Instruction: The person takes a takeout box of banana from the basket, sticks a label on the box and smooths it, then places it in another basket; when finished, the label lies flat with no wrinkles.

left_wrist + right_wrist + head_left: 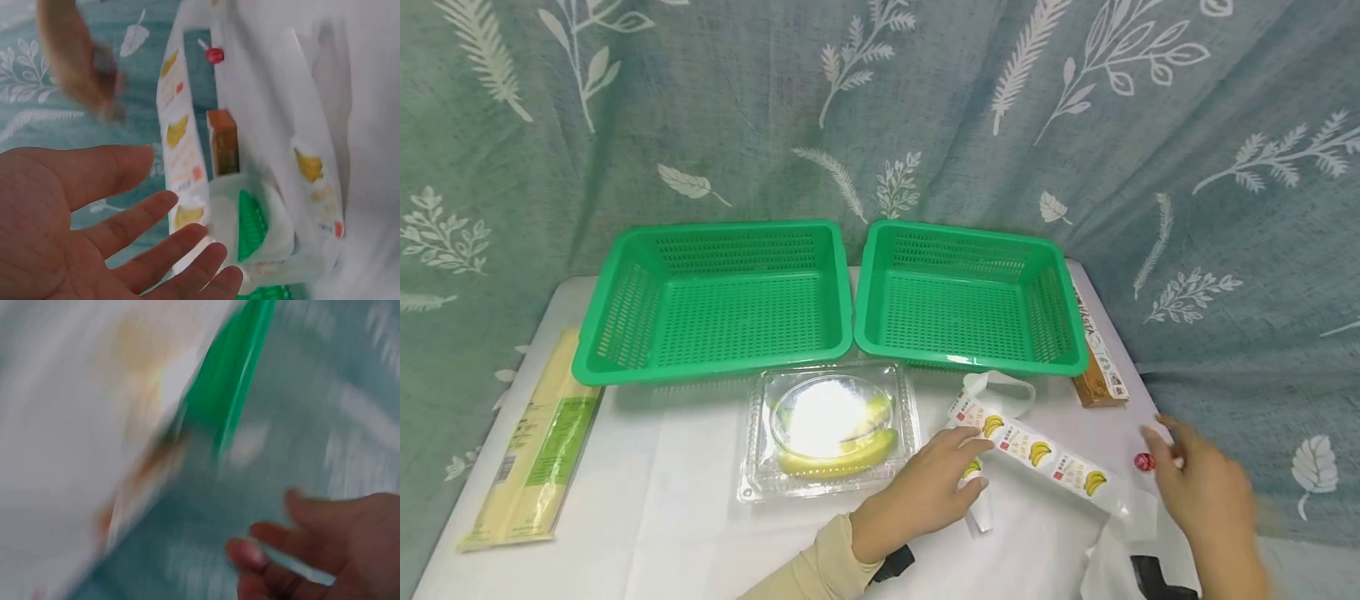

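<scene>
A strip of banana-printed labels (pixel 1040 454) with a loose curl at its far end lies across the table, right of a clear plastic clamshell box (pixel 748 467) with yellow bananas inside. My left hand (pixel 928 482) is over the strip's left side, fingertips at its edge. In the left wrist view that hand (pixel 119 231) has its fingers spread and grips nothing. My right hand (pixel 1210 483) is raised beyond the strip's right end, near a small red lollipop (pixel 1144 462). Blurred in the right wrist view, the right hand (pixel 312 550) has loosely bent fingers with nothing held.
Two green plastic baskets, a left one (pixel 715 367) and a right one (pixel 970 360), stand side by side at the back. A brown and white pasta box (pixel 1101 379) lies by the right basket. At the left lies a long pale noodle packet (pixel 535 450). A patterned curtain (pixel 760 125) hangs behind.
</scene>
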The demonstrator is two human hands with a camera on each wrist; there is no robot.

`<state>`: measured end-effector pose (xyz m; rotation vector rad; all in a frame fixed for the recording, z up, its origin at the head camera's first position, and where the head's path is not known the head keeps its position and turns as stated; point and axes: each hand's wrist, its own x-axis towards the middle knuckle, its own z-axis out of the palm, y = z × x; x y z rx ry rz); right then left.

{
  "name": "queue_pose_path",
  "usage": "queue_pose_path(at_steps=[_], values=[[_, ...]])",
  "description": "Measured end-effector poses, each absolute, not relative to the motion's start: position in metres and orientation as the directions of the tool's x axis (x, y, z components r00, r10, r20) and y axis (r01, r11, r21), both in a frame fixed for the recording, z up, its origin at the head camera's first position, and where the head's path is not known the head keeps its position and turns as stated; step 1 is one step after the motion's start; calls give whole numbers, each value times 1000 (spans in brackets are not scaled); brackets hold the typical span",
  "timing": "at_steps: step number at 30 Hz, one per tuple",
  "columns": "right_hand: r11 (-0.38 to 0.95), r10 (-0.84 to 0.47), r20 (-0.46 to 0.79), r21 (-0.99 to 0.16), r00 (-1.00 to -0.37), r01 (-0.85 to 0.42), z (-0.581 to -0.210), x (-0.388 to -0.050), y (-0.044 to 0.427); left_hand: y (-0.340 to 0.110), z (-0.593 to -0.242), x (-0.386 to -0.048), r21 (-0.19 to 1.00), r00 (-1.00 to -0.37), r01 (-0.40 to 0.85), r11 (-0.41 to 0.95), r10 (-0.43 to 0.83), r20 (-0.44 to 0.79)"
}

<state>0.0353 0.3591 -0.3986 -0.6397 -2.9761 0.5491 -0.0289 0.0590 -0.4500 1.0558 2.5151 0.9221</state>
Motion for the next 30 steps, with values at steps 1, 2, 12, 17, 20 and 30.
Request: queue_pose_path(at_steps=[1,2,12,17,20,30], values=[[878,347,86,-380,-934,291,-400,25,345,60,-451,-28,640,-697,551,535,717,1],[894,271,160,-408,-949,187,-402,14,332,61,-452,-28,638,-693,554,534,721,-2],[888,-227,256,-342,-940,-307,-432,-76,253,63,-453,-22,603,-636,594,532,770,-53],[906,-213,312,-292,-926,-307,-434,-74,229,60,-453,-21,579,-625,633,513,780,-8],[905,-159,221,-357,-962,-231,-441,-72,222,59,-452,-19,594,-632,628,503,775,12],[782,-163,69,-599,-984,-171,-462,-57,223,50,-442,-28,797,-793,434,420,599,116]])
